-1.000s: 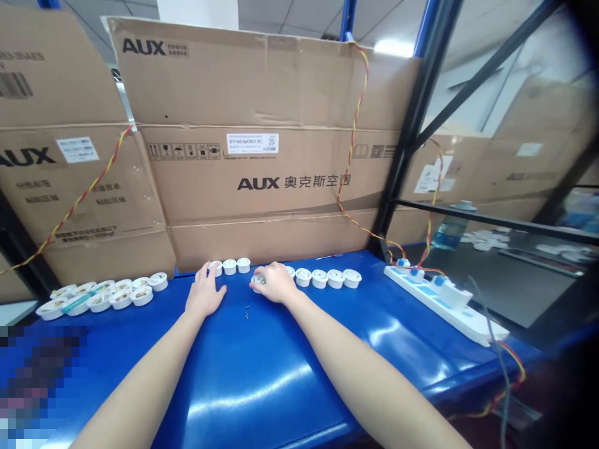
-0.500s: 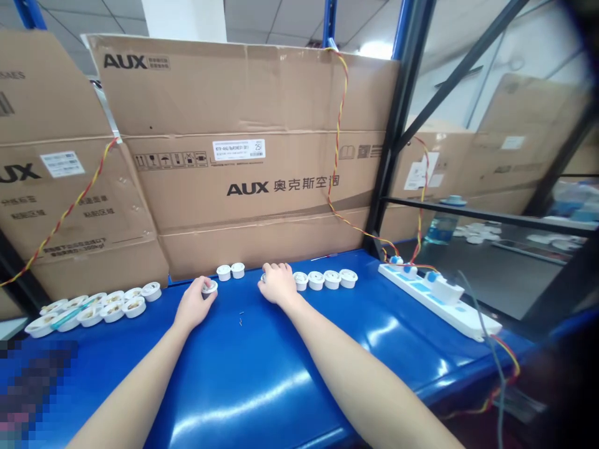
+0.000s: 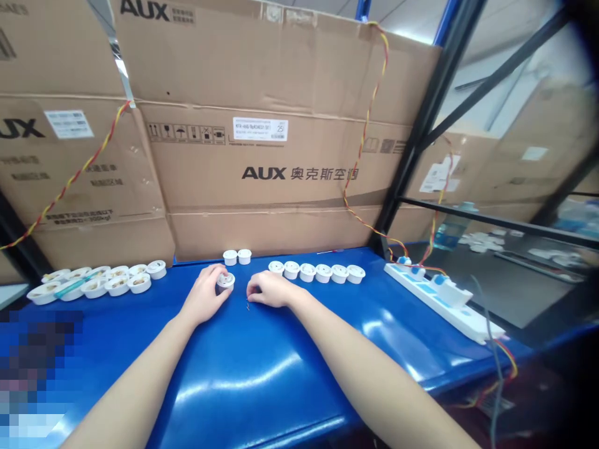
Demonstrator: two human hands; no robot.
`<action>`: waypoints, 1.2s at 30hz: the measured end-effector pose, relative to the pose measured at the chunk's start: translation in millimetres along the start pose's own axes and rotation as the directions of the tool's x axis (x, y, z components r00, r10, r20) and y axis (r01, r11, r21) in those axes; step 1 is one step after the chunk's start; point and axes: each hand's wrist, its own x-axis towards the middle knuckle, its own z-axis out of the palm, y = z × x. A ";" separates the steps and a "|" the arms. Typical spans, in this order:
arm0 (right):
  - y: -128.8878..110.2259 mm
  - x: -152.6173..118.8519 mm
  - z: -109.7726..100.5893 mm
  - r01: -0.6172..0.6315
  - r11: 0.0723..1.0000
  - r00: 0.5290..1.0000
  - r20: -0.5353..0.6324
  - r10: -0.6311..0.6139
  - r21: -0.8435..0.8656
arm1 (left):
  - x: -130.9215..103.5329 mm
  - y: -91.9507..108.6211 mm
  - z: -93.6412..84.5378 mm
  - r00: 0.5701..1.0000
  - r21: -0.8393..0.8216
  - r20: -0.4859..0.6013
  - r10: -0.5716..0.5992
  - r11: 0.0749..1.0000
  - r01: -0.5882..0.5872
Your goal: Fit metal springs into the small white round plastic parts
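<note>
My left hand point(image 3: 208, 293) is closed around a small round white plastic cup point(image 3: 225, 282), tilted slightly, with its top side showing. To its right, my right hand point(image 3: 269, 289) is pinched, fingertips down at the tabletop. Small metal pieces, like screws point(image 3: 248, 306), lie just below those fingertips; whether one is between them I cannot make out. Behind my left hand stand two more white cups point(image 3: 237, 257). A row of several similar white cups point(image 3: 316, 272) runs along the back, behind and right of my right hand.
At the left, several white cups with brownish contents point(image 3: 116, 284) stand grouped, a teal stick point(image 3: 80, 284) across them. A white power strip point(image 3: 440, 299) with plugs lies at the right edge of the blue table point(image 3: 262, 380). Cardboard panels point(image 3: 290, 218) rise behind.
My right hand has left the row of cups and moved left and down to the small metal pieces. My left hand has brought its cup rightward, nearer to them. The camera view has shifted.
</note>
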 end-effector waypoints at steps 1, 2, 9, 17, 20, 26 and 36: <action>-1.3 0.5 0.5 -0.005 1.000 1.000 0.013 0.005 -0.017 | 0.3 4.3 -1.4 0.999 0.025 -0.023 0.028 0.999 -0.028; -2.5 0.8 1.2 -0.006 0.999 1.000 0.022 0.006 -0.032 | 0.7 8.7 -3.1 0.998 0.046 -0.039 0.056 0.997 -0.055; -3.9 5.7 11.0 -0.046 0.967 0.988 -0.130 0.081 0.250 | 2.9 27.6 -9.5 0.960 0.149 0.085 0.266 0.949 -0.277; -9.6 10.1 12.2 -0.065 0.787 0.975 -0.130 0.182 0.614 | 3.1 23.8 -0.5 0.977 0.148 -0.072 0.203 0.970 -0.191; -12.3 10.0 13.7 -0.086 0.718 0.964 -0.125 0.236 0.690 | 2.4 23.4 0.0 0.984 0.112 -0.112 0.136 0.986 -0.123; -13.8 11.5 14.8 -0.081 0.742 0.967 -0.127 0.220 0.665 | 4.3 21.8 -1.6 0.990 0.099 -0.088 0.106 0.990 -0.097; -17.2 10.2 15.5 -0.113 0.961 0.917 -0.345 0.199 0.252 | 3.8 3.7 6.1 0.988 0.047 0.075 -0.139 0.990 0.135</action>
